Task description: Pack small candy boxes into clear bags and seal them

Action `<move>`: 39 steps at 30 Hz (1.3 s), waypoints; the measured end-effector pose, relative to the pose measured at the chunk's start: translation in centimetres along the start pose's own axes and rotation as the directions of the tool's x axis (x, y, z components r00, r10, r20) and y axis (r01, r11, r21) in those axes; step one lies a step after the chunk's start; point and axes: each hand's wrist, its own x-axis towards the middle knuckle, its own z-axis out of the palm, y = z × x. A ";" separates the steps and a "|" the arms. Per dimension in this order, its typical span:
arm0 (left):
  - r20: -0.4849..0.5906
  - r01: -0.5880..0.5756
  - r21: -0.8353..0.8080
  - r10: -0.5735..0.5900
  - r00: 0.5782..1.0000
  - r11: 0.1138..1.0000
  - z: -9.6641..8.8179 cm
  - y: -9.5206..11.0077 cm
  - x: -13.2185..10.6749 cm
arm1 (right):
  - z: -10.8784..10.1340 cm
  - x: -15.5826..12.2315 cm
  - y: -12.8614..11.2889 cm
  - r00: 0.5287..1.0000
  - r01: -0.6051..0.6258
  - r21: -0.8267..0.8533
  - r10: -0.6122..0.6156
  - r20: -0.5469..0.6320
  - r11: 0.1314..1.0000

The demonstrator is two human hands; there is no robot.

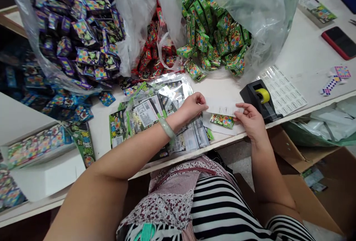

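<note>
My left hand (191, 108) and my right hand (248, 119) together pinch the two ends of a small clear packet (222, 112) near the table's front edge. A white card shows through its upper half and a green printed box sits in its lower half. The left thumb and fingers close on the left corner. The right fingers close on the right corner. A jade bangle (167, 127) circles my left wrist. Under the left forearm lies a pile of filled clear packets (151, 113).
Big plastic bags of small boxes stand behind: purple (80, 33), red (152, 48), green (214, 29). A black tape dispenser (260, 98) and a label sheet (283, 91) lie right of my hands. A red phone (339, 42) lies far right. Cardboard boxes (314, 181) sit below the table.
</note>
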 end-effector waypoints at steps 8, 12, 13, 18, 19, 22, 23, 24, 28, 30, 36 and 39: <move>0.080 -0.024 -0.091 0.031 0.996 0.996 0.1 -0.5 -0.1 | 0.2 0.0 0.1 0.991 0.030 0.015 -0.028 -0.133 0.999; 0.029 -0.123 0.041 0.122 0.992 0.992 0.0 -0.8 0.2 | 0.1 0.1 0.1 0.991 0.040 0.013 -0.037 -0.130 0.999; 0.010 -0.160 0.089 0.160 0.987 0.983 0.0 -0.9 0.3 | 0.1 0.1 0.1 0.991 0.047 0.003 -0.046 -0.129 0.999; -0.010 -0.275 0.356 0.298 0.955 0.893 -0.5 -0.5 0.5 | 0.2 0.1 0.5 0.972 0.133 -0.196 -0.167 -0.166 0.972; 0.000 -0.288 0.403 0.314 0.949 0.869 -0.6 -0.4 0.6 | 0.2 0.0 0.4 0.964 0.161 -0.248 -0.206 -0.169 0.955; 0.038 -0.370 0.468 0.401 0.915 0.803 -0.9 -0.4 1.1 | 0.3 -0.2 0.1 0.925 0.260 -0.368 -0.340 -0.171 0.893; 0.049 -0.406 0.446 0.431 0.901 0.798 -1.0 -0.5 1.3 | 0.4 -0.3 -0.1 0.912 0.287 -0.383 -0.373 -0.171 0.878; 0.057 -0.430 0.402 0.447 0.893 0.808 -1.1 -0.6 1.6 | 0.5 -0.2 -0.3 0.902 0.309 -0.387 -0.396 -0.169 0.869; 0.107 -0.365 0.135 0.353 0.930 0.921 -1.1 -1.0 2.5 | 0.8 0.4 -0.5 0.908 0.333 -0.343 -0.397 -0.137 0.878; 0.154 -0.307 0.045 0.297 0.942 0.950 -1.0 -0.9 2.6 | 0.9 0.9 -0.4 0.933 0.286 -0.276 -0.332 -0.137 0.917; 0.116 -0.184 0.048 0.177 0.977 0.982 -0.3 0.2 2.7 | 1.2 2.1 -0.2 0.967 0.178 -0.058 -0.185 -0.173 0.982; 0.094 -0.153 0.076 0.146 0.985 0.985 -0.2 0.3 2.9 | 1.1 1.8 -0.3 0.967 0.178 -0.050 -0.184 -0.177 0.983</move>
